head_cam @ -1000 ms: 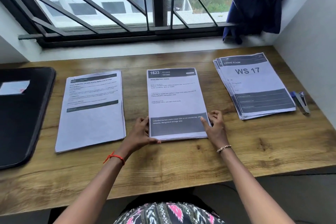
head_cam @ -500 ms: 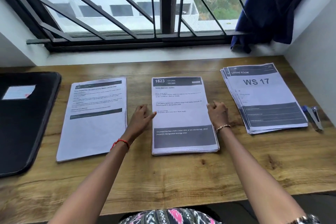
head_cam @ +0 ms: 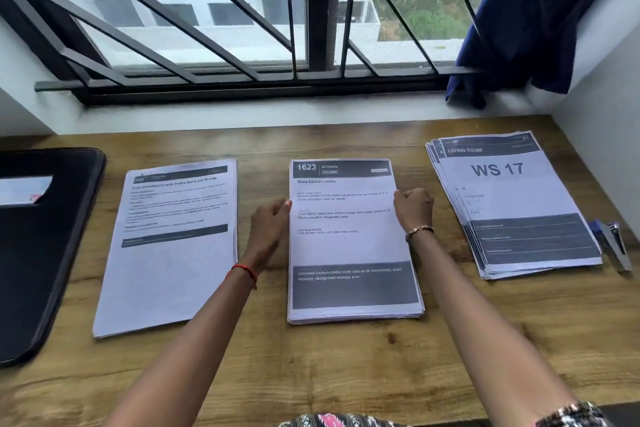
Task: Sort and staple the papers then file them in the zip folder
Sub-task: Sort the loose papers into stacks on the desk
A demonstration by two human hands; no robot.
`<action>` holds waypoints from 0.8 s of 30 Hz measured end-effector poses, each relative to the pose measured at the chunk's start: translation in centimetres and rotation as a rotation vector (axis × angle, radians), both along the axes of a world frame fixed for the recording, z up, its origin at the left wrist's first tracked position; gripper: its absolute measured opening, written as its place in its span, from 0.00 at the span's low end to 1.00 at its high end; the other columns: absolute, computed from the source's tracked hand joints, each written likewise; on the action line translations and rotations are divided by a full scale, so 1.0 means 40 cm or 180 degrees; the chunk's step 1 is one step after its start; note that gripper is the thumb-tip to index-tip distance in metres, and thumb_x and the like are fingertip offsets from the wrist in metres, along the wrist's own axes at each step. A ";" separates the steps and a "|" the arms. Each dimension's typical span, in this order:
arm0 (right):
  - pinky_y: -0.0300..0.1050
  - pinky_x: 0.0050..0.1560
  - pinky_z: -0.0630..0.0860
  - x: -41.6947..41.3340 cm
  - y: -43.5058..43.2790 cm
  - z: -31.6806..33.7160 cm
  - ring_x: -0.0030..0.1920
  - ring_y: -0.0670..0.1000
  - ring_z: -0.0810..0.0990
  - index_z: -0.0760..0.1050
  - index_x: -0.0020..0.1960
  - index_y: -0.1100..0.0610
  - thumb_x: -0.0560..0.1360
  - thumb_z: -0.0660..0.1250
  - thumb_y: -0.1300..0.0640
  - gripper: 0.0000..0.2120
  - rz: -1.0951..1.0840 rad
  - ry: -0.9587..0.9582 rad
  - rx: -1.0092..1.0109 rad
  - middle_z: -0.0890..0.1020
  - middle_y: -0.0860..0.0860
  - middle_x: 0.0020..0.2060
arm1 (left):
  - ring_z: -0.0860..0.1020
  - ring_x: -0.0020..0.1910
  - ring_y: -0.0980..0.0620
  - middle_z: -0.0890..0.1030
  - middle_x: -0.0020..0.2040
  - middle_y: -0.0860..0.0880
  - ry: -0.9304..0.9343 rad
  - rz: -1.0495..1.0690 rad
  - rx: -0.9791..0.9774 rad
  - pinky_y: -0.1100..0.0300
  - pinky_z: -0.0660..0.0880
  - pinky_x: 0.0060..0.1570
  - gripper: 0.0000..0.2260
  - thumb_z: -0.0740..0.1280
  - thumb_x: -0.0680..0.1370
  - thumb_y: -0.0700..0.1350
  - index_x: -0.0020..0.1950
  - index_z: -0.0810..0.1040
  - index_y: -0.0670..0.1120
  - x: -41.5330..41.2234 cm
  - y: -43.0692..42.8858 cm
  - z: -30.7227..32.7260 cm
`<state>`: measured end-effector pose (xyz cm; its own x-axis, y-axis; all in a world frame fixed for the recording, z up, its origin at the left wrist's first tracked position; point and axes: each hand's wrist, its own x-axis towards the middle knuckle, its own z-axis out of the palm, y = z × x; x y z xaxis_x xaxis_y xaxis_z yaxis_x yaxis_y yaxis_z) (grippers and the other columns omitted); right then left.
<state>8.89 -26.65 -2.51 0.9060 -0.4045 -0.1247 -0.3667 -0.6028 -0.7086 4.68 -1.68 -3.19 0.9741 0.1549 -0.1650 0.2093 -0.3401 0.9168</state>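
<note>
Three paper stacks lie on the wooden desk (head_cam: 346,364). The middle stack (head_cam: 349,246), headed "1623 KITCHEN", sits between my hands. My left hand (head_cam: 270,222) presses against its left edge with fingers fairly straight. My right hand (head_cam: 414,206) touches its right edge, fingers curled at the paper's side. A left stack (head_cam: 166,260) of text pages lies beside it, and a fanned right stack (head_cam: 516,204) reads "LIVING ROOM WS 17". A blue and silver stapler (head_cam: 614,246) lies at the far right. The black zip folder (head_cam: 38,246) rests shut at the left edge.
A barred window (head_cam: 242,28) and white sill run along the back of the desk. A blue cloth (head_cam: 526,21) hangs at the back right corner. A white wall (head_cam: 602,121) borders the desk's right side, close to the stapler.
Both hands slid up the sides of the middle stack, from its lower corners to its upper half. The camera view tilted up and nearer.
</note>
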 end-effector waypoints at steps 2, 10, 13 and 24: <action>0.40 0.30 0.58 0.012 0.004 -0.004 0.24 0.48 0.57 0.56 0.21 0.56 0.72 0.60 0.66 0.23 0.0067 -0.0088 0.0019 0.57 0.49 0.21 | 0.73 0.39 0.55 0.78 0.37 0.51 0.0032 0.0300 -0.0027 0.59 0.69 0.42 0.12 0.60 0.80 0.44 0.41 0.78 0.41 0.015 -0.003 0.004; 0.39 0.30 0.61 0.038 0.013 -0.012 0.22 0.48 0.57 0.56 0.21 0.57 0.71 0.59 0.67 0.23 0.0062 -0.0036 -0.0122 0.58 0.50 0.20 | 0.76 0.38 0.50 0.81 0.39 0.42 0.0413 0.0399 -0.0186 0.56 0.73 0.44 0.15 0.60 0.79 0.48 0.40 0.80 0.40 0.078 -0.004 -0.005; 0.38 0.27 0.58 0.039 0.013 -0.013 0.21 0.48 0.57 0.56 0.21 0.57 0.71 0.59 0.66 0.23 0.0140 0.0013 -0.0117 0.58 0.51 0.20 | 0.73 0.37 0.52 0.76 0.35 0.45 0.0435 0.0394 -0.0194 0.55 0.70 0.42 0.13 0.61 0.77 0.52 0.37 0.75 0.46 0.088 0.000 -0.022; 0.42 0.33 0.57 -0.030 -0.053 0.042 0.24 0.46 0.59 0.58 0.23 0.56 0.75 0.62 0.59 0.24 -0.0182 -0.0139 0.0030 0.60 0.50 0.21 | 0.72 0.60 0.43 0.75 0.58 0.39 -0.0684 0.0362 0.0511 0.48 0.69 0.62 0.12 0.62 0.77 0.37 0.60 0.75 0.36 0.050 -0.132 0.071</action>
<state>7.69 -28.79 -0.81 0.8861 -0.4547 -0.0895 -0.3688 -0.5750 -0.7303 6.67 -6.96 -0.36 0.9589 0.2727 0.0788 0.0612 -0.4698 0.8806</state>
